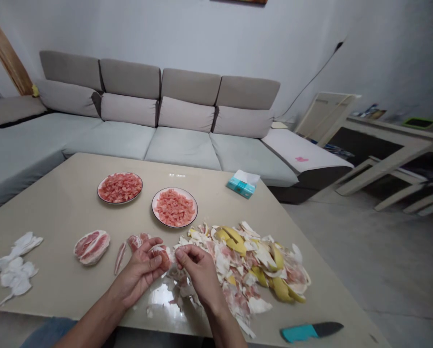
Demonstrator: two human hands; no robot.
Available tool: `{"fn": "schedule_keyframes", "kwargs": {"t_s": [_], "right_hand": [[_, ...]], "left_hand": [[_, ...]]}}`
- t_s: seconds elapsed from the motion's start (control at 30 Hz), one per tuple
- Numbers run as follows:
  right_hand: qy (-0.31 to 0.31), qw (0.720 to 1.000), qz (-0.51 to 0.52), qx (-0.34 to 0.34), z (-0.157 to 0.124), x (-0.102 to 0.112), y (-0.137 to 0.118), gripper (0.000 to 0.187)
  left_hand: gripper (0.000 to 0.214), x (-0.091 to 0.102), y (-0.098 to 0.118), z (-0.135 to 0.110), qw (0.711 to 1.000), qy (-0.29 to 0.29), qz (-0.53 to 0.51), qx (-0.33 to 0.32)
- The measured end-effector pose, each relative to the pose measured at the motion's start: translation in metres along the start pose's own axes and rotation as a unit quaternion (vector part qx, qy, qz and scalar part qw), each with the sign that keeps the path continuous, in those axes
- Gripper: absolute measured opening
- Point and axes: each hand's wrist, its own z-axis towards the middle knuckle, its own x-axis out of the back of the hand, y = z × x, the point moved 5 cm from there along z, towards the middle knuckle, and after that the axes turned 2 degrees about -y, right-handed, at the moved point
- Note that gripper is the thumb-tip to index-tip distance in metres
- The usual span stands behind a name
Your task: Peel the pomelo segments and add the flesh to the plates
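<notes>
My left hand (143, 268) is closed around a red pomelo segment (163, 257) above the near part of the table. Against the segment's right end, my right hand (198, 268) pinches its whitish membrane (172, 255). Just beyond my left hand lie loose pomelo segments (134, 241), one slim piece (120, 257) lying apart from the others. Farther left sits a large peeled pomelo chunk (92, 247) with pink flesh and white pith. A broad heap of yellow rind, white pith and membrane scraps (238, 261) spreads to the right of my right hand.
Two plates hold pink pulp pieces: one plate (99, 195) at back left, another plate (194, 217) nearer the middle. A tissue box (241, 186) stands at the far right edge. A teal-handled knife (310, 331) lies near right; crumpled tissues (18, 270) lie left. Behind the table (64, 193) is a sofa (182, 145).
</notes>
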Motion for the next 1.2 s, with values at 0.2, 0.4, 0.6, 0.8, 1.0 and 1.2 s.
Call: {"fn": "schedule_keyframes", "kwargs": {"t_s": [0.2, 0.4, 0.6, 0.8, 1.0, 1.2], "right_hand": [[-0.006, 1.000, 0.023, -0.005, 0.004, 0.004, 0.006, 0.033], [-0.103, 0.988, 0.112, -0.033, 0.004, -0.009, 0.014, 0.033], [-0.118, 0.985, 0.125, -0.031, 0.003, -0.016, 0.017, 0.035], [-0.079, 0.992, 0.089, -0.050, 0.003, -0.007, 0.018, 0.035], [-0.067, 0.993, 0.089, -0.029, 0.001, -0.003, 0.007, 0.031], [-0.046, 0.997, 0.064, -0.011, -0.001, -0.001, 0.001, 0.031]], "left_hand": [[0.033, -0.002, -0.002, -0.003, 0.998, 0.008, 0.047, 0.037], [0.043, -0.009, -0.009, -0.002, 0.981, -0.104, 0.163, 0.007], [0.053, -0.008, -0.008, -0.003, 0.955, -0.076, 0.283, -0.051], [0.035, -0.010, 0.004, -0.004, 0.944, -0.048, 0.318, -0.076], [0.031, -0.008, 0.001, -0.004, 0.971, -0.058, 0.231, -0.015], [0.031, -0.010, -0.001, -0.008, 0.991, -0.027, 0.127, 0.040]]}}
